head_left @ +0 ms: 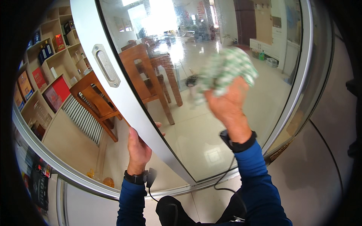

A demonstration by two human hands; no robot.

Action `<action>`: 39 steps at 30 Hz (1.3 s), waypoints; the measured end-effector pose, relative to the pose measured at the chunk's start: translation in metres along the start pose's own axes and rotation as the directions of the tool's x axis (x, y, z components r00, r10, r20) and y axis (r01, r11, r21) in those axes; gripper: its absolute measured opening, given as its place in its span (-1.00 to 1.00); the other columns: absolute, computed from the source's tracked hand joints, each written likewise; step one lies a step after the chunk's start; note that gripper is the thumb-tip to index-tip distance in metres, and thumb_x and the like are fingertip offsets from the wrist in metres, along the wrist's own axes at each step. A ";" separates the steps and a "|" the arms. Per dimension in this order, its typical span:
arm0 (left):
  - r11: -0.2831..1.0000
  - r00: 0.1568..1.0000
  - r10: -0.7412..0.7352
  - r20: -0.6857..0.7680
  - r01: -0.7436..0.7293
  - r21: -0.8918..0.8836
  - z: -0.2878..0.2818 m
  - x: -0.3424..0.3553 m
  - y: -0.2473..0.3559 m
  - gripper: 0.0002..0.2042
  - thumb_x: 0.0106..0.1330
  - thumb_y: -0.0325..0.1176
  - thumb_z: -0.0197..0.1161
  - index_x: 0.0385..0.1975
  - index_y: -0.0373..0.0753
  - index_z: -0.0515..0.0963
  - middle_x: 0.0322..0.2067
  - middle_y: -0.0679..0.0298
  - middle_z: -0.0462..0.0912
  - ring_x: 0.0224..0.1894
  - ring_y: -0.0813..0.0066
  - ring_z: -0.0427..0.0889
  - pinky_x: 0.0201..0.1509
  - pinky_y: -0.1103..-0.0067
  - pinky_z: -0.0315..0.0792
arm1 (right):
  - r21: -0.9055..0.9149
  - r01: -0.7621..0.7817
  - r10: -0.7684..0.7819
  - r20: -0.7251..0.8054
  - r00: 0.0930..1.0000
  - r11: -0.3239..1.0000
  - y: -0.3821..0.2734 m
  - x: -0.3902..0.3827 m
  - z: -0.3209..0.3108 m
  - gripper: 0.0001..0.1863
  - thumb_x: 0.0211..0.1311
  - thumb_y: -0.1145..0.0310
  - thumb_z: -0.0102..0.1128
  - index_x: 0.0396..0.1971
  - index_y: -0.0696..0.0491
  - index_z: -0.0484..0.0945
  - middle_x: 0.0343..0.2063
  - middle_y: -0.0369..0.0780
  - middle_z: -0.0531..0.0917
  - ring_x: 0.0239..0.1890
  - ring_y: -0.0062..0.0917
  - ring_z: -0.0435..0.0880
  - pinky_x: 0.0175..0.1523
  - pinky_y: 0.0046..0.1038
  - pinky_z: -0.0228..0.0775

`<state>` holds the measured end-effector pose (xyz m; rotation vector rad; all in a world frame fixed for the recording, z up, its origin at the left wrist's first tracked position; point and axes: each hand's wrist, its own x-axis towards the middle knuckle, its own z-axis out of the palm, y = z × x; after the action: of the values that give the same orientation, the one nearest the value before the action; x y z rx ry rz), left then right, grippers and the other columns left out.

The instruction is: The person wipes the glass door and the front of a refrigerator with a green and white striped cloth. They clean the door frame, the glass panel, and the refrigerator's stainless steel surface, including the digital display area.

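Observation:
A green-and-white checked cloth [239,66], slightly blurred, lies bunched under my right hand [229,102] against the glass pane [203,150] of a sliding door. My right fingers are closed on the cloth and mostly covered by it. Lower down on the left, my left hand [138,150] grips the edge of the door's white frame [130,100], thumb on the near side and fingertips showing through the glass behind it. A recessed oval handle [106,65] sits higher on the same frame. Smears and streaks mark the upper glass.
Behind the door stand wooden chairs [98,98] and a shelf unit [51,69] with boxes and bottles. The floor track [211,180] curves along the door's foot. Thin black cables hang from both wrists. My knees [171,207] are close to the track.

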<state>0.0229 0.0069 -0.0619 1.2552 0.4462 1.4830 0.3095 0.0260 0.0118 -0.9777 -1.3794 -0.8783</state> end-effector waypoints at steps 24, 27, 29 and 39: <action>0.990 0.996 0.092 -0.014 -0.090 0.110 -0.008 -0.001 -0.006 -0.33 0.47 0.32 -0.12 0.16 -0.23 0.41 -0.13 0.07 0.66 -0.17 0.27 0.70 -0.14 0.34 0.68 | -0.031 0.138 -0.127 0.221 0.967 0.990 0.023 0.021 -0.011 -0.75 -0.06 0.13 0.36 -0.51 -0.01 0.62 -0.38 -0.10 0.55 -0.32 -0.22 0.59 -0.29 -0.17 0.42; 0.987 0.996 0.088 -0.002 -0.087 0.137 -0.007 -0.001 -0.005 -0.30 0.46 0.34 -0.11 0.20 -0.25 0.37 -0.08 -0.01 0.65 -0.14 0.20 0.71 -0.09 0.29 0.68 | -0.187 0.043 -0.061 -0.091 0.994 0.981 0.093 0.068 -0.022 -0.64 0.09 0.03 0.30 -0.46 0.07 0.65 -0.40 -0.06 0.57 -0.32 -0.17 0.55 -0.22 -0.13 0.38; 0.984 0.994 0.110 -0.018 -0.106 0.146 -0.006 0.000 -0.007 -0.28 0.44 0.35 -0.11 0.19 -0.26 0.37 -0.08 -0.02 0.65 -0.16 0.20 0.72 -0.10 0.31 0.68 | -0.228 -0.095 0.066 -0.130 0.989 0.969 0.134 0.070 -0.041 -0.61 0.29 0.05 0.13 -0.27 0.11 0.65 -0.26 -0.05 0.62 -0.15 -0.12 0.54 0.02 -0.06 0.30; 0.953 0.989 0.144 0.023 -0.145 0.265 -0.004 -0.003 -0.006 -0.32 0.50 0.33 -0.24 0.08 -0.25 0.40 -0.15 0.07 0.67 -0.31 0.35 0.71 -0.23 0.42 0.68 | -0.424 -0.202 0.209 -0.030 0.977 0.883 0.142 0.052 -0.032 -0.58 0.53 0.30 -0.24 -0.18 0.30 0.57 -0.15 0.16 0.66 0.10 0.07 0.50 0.47 0.24 -0.29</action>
<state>0.0216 0.0073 -0.0694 1.5288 0.5761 1.5806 0.4547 0.0520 0.0589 -1.4406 -1.0885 -1.0324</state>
